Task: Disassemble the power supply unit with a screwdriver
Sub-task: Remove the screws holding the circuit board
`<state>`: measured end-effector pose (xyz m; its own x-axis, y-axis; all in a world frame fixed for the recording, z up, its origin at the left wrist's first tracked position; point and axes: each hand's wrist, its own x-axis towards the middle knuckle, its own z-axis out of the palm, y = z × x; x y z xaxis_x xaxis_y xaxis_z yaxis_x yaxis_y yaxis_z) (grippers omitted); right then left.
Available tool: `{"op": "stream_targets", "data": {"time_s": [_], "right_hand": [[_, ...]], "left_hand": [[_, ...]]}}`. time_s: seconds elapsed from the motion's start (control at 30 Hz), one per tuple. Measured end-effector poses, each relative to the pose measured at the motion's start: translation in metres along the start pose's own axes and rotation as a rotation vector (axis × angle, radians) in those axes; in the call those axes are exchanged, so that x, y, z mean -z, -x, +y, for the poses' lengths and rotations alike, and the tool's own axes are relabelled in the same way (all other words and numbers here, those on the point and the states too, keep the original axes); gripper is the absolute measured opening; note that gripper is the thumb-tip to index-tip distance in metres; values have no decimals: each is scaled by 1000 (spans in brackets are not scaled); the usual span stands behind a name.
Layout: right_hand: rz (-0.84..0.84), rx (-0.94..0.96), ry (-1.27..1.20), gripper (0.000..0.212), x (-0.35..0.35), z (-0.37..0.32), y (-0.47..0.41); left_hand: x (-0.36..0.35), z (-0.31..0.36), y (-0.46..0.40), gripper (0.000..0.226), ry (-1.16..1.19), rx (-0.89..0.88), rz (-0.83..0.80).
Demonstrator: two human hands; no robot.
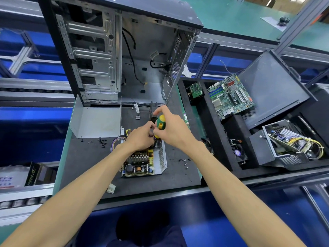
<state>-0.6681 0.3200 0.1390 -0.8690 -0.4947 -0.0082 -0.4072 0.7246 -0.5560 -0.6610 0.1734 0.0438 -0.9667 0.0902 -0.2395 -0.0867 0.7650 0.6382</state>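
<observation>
Green-and-yellow screwdriver handle (160, 124) at centre, green motherboard (230, 97) at right, dark grey mat (89, 168), silver perforated power supply casing (162, 157), black screws (102, 141) left of centre, blue floor at frame's lower edge

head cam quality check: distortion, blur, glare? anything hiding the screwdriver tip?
Head view: strong wide-angle bend, so the computer case leans and the frame rails curve at the edges. Centre sharp, light even with soft shadows; mild sheen on the case's bare metal. The right hand holds the screwdriver and the left hand covers its tip over the open power supply unit.
</observation>
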Motion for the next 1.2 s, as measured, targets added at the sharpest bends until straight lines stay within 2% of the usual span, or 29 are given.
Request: {"op": "stream_targets", "data": {"time_s": [0.13,0.3,0.47,0.6,0.83,1.03,1.2], "right_hand": [[6,16,-12,40,-1,4,3],[81,5,46,28,-4,5,-1],[35,6,-17,28,-3,4,1],[39,-5,38,19,-4,3,-1],[28,-7,81,17,-4,2,-1],[51,-8,50,19,-1,3,5],[32,-25,43,18,2,2,6]], "left_hand": [[5,-1,-3,32,131,27,-79],[8,-3,-6,29,160,-17,-125],[7,1,-6,32,-4,-12,-186],[6,1,-6,26,-21,-21,-125],[3,2,0,38,-18,-46,-82],[0,1,2,30,34,-41,23],[1,3,-1,28,27,0,22]]}}
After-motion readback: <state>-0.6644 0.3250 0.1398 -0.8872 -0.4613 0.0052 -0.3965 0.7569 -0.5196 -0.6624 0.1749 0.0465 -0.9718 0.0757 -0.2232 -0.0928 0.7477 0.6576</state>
